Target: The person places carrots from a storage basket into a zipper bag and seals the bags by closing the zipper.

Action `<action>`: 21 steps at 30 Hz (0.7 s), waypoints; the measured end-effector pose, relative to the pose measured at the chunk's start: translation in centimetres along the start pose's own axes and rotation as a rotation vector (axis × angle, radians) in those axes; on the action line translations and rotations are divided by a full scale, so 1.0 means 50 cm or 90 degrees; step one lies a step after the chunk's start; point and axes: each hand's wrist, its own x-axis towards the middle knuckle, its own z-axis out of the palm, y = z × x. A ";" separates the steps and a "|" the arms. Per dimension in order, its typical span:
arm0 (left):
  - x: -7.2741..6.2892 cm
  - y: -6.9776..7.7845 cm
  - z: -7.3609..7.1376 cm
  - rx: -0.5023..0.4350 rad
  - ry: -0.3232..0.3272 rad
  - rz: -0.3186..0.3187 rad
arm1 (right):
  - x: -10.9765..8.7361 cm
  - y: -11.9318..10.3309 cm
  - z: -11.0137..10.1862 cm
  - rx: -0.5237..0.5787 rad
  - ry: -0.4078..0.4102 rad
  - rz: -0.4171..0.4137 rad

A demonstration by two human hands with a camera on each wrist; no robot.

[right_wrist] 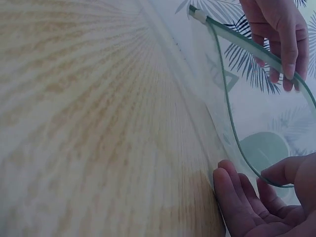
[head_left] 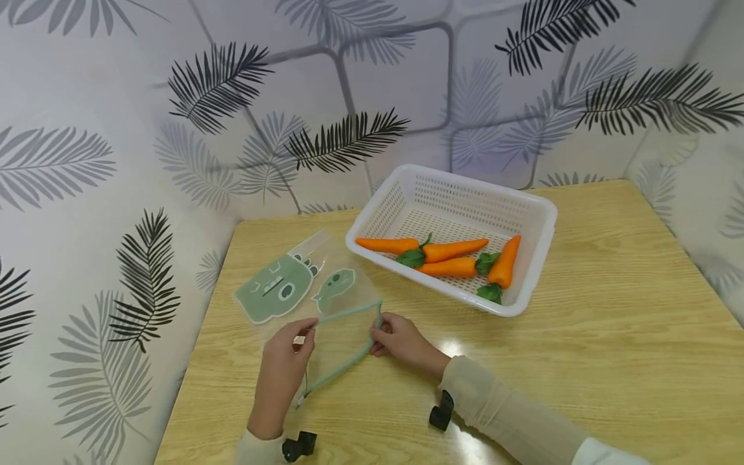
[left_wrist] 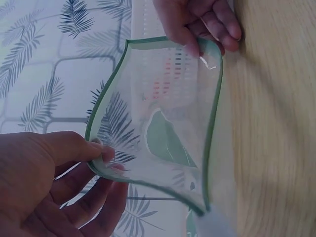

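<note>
Clear plastic bag with a green-edged mouth [head_left: 325,303], front-left of the white plastic basket [head_left: 453,294], looks opened, left hand [head_left: 285,358] and right hand [head_left: 402,340] pinching its rim; four orange carrots [head_left: 456,267] lie in the basket, unbagged.

We read this as home-like; we can't pin the room. Cues: wood-grain table [head_left: 610,278] up against leaf-print wall covering [head_left: 395,84], plus a white perforated plastic basket [head_left: 536,261] of carrots [head_left: 453,267], ordinary household stuff. Black wrist-worn devices [head_left: 443,411] at both cuffs are the one non-domestic item we spot.
</note>
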 end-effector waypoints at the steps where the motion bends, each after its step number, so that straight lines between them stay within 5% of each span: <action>1: 0.000 -0.001 -0.003 -0.002 0.010 0.004 | -0.005 -0.008 0.000 0.006 0.000 -0.002; 6: 0.001 -0.003 -0.017 -0.020 0.060 0.030 | -0.027 -0.052 -0.001 0.021 -0.008 -0.009; 16: 0.017 0.017 -0.035 -0.072 0.112 0.083 | -0.003 -0.006 -0.008 -0.022 0.040 -0.036; 21: 0.022 0.024 -0.043 -0.103 0.127 0.074 | -0.005 -0.006 -0.014 -0.030 0.062 -0.035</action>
